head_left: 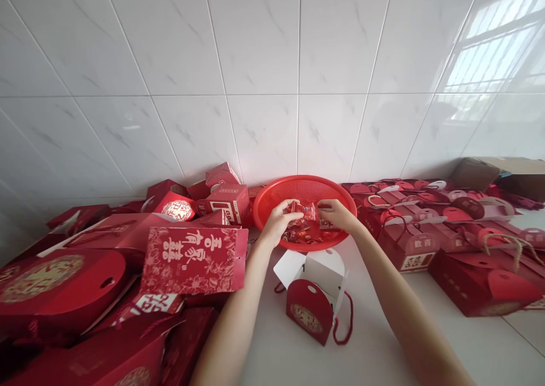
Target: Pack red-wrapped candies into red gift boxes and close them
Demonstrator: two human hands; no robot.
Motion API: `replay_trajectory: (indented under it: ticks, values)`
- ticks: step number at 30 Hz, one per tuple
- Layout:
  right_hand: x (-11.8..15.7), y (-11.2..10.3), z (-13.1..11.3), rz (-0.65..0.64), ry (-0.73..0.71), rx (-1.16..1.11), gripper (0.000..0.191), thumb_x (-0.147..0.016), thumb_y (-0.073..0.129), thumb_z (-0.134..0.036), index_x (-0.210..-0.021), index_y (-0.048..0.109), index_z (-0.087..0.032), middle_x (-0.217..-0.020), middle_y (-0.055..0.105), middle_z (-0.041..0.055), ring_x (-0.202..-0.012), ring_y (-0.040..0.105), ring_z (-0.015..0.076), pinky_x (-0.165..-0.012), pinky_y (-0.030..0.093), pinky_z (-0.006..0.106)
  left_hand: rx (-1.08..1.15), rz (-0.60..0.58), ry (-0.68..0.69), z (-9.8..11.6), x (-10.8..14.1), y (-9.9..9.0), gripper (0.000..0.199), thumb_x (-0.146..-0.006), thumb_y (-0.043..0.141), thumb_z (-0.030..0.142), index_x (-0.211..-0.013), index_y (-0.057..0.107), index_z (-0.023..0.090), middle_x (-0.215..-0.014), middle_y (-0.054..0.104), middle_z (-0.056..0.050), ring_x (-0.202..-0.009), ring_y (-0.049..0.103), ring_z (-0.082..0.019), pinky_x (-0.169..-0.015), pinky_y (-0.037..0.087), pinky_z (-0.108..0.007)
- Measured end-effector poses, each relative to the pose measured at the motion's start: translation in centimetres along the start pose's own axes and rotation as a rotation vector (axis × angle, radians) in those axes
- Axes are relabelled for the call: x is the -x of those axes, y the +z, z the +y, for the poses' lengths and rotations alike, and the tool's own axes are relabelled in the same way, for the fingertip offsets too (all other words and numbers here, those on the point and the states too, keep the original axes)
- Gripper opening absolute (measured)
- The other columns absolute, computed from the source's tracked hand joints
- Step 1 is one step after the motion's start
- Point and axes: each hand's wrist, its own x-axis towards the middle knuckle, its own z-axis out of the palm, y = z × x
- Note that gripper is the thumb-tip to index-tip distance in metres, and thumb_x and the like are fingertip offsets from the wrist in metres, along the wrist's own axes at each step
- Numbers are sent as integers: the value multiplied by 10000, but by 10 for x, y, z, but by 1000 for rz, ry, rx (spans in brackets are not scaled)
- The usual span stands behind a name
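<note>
Both hands are over a red plastic basket (304, 181) that holds small wrapped candies (304, 238). My left hand (279, 221) is closed, its thumb and fingers pinching a small red candy packet (307, 211) above the others. At the right side of the basket my right hand (339, 213) has its fingers curled in over the candies; what they grip is partly hidden. Just in front of the basket, between my forearms, stands an open red gift box (309, 312) with raised white-lined flaps and a dark red cord handle.
Flat and folded red boxes are heaped on the left, with a printed red box (193, 261) by my left forearm. Rows of closed gift boxes (409, 238) with cord handles stand on the right. A brown cardboard box (474, 173) sits behind them, against a tiled wall (264, 130).
</note>
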Motion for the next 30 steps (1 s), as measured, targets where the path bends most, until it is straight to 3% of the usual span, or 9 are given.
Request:
replay_trajectory:
  ticks: [4,9,14,19,25,30]
  values:
    - [0,-1,3,-20,50,150,59,-794,626,-139,-822,673,-162,-820,718,44,-752,666,184,-667,505,257,39,-14,7,0,0,-1,369,-526,830,198,-870,698,198,-795,673,22,-658,603,-98,-630,490,-214]
    - [-3,0,5,-56,122,332,143,-859,654,-315,-900,658,-178,-902,720,68,-790,679,208,-636,489,259,73,3,19,-1,-2,-5,299,-569,801,211,-844,683,197,-799,652,15,-669,587,-99,-614,474,-210]
    - [-6,7,5,-70,170,592,209,-735,737,-199,-925,652,-174,-1026,704,116,-999,654,289,-721,459,286,60,-4,14,-3,-2,-5,336,-567,813,187,-873,675,200,-861,665,4,-716,615,-120,-648,489,-233]
    - [-7,16,4,-198,246,759,391,-580,861,-233,-929,685,-211,-1018,715,109,-1059,660,344,-776,489,355,53,-19,31,-5,-1,-5,447,-525,867,191,-921,660,201,-770,667,29,-665,623,-120,-677,514,-253]
    - [-7,19,-1,-292,255,805,394,-580,857,-219,-937,695,-182,-1035,718,151,-1080,660,385,-812,499,402,65,26,71,-7,-4,-7,449,-545,853,187,-948,653,196,-764,667,40,-612,599,-98,-591,480,-216]
    - [-4,11,-2,-360,190,683,502,-671,773,-184,-1158,658,-223,-1112,725,108,-975,691,299,-706,503,310,86,18,66,-7,-2,-3,454,-558,844,209,-966,646,205,-788,678,31,-626,618,-107,-588,474,-219]
